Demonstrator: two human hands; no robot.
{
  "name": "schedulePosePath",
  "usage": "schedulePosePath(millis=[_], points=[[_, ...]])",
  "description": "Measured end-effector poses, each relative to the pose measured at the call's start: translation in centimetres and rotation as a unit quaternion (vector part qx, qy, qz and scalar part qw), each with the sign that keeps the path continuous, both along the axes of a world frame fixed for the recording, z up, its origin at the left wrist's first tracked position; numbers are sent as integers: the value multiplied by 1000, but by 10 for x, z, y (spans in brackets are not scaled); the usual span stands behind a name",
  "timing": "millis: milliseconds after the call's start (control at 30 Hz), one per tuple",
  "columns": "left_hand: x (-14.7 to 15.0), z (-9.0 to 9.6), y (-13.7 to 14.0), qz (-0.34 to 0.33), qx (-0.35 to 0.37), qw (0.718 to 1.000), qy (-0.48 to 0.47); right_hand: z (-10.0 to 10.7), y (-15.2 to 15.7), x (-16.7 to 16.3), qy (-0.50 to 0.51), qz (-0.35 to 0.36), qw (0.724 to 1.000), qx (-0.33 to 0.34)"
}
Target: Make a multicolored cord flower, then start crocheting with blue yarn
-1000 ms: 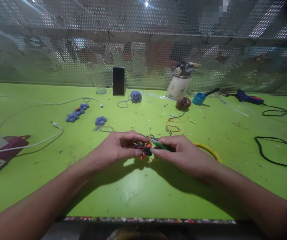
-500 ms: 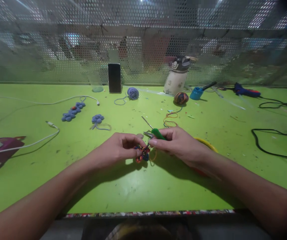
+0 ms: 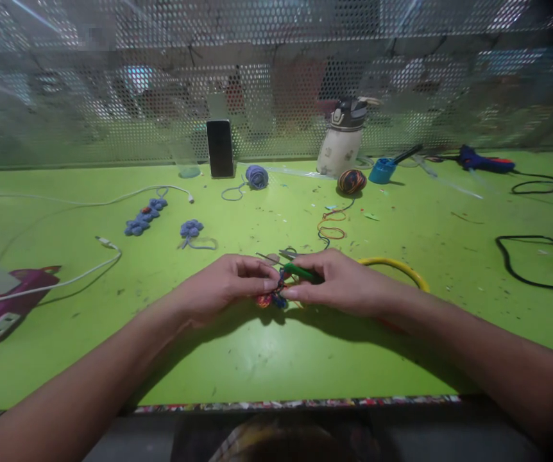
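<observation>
My left hand (image 3: 238,279) pinches a small crocheted flower (image 3: 265,300) in red, orange and dark blue yarn. Its thumb and forefinger hide part of the piece. The green handle of a crochet hook (image 3: 300,273) lies in my right hand (image 3: 341,282), the thin shaft pointing left over the left fingertips. My right thumb and fingertips meet the flower's right side. Grey scissor-like blades (image 3: 290,254) lie on the table just behind the hook. A multicoloured strand (image 3: 333,228) leads toward a ball of the same yarn (image 3: 351,182).
Blue crocheted flowers (image 3: 145,217), a single one (image 3: 192,228) and a blue yarn ball (image 3: 256,177) lie beyond. A phone (image 3: 221,149), bottle (image 3: 341,144), blue pot (image 3: 382,171) and glue gun (image 3: 485,160) stand farther back. A yellow curved piece (image 3: 401,268) passes behind my right hand.
The crochet hook has tipped lower and swung left over the flower. My right thumb has come down against the flower, and both hands are closer together. The view has shifted slightly.
</observation>
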State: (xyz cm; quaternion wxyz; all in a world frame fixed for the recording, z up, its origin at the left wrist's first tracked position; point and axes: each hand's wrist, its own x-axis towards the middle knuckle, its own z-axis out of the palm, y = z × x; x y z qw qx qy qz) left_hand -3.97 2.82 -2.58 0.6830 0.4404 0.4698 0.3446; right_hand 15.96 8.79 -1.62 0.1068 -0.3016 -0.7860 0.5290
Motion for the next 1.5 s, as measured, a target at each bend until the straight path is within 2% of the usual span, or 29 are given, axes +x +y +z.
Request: schedulePosePath(millis=[233,433,700,800,900,967,1133,1233,1300,1367,1433,1500], points=[[0,0,-2,-42,8,999,20,4,0,0,34,-36,998,-30],[-2,0,-1,-113,18,992,47,10,0,2,61,-95,993,-40],[0,-1,-2,-125,-8,991,37,4,7,3,82,-153,985,2],[-1,-2,-1,-115,-4,993,33,1,15,5,64,-209,973,73],[-2,-1,1,-99,3,995,30,2,21,8,40,-249,955,156],[-2,-1,1,-85,6,996,25,6,21,9,25,-233,957,172],[-2,-3,2,-13,-3,1000,-2,18,12,12,-20,-149,972,179],[-4,-3,5,83,6,997,-5,26,9,17,-60,-48,985,153],[-6,-1,8,144,10,989,-18,27,15,23,-85,14,981,174],[-7,0,9,176,9,984,-39,22,29,30,-106,10,959,262],[-8,1,10,183,8,982,-48,11,50,38,-145,-72,915,371],[-7,1,10,180,10,983,-44,0,68,43,-212,-102,880,412]])
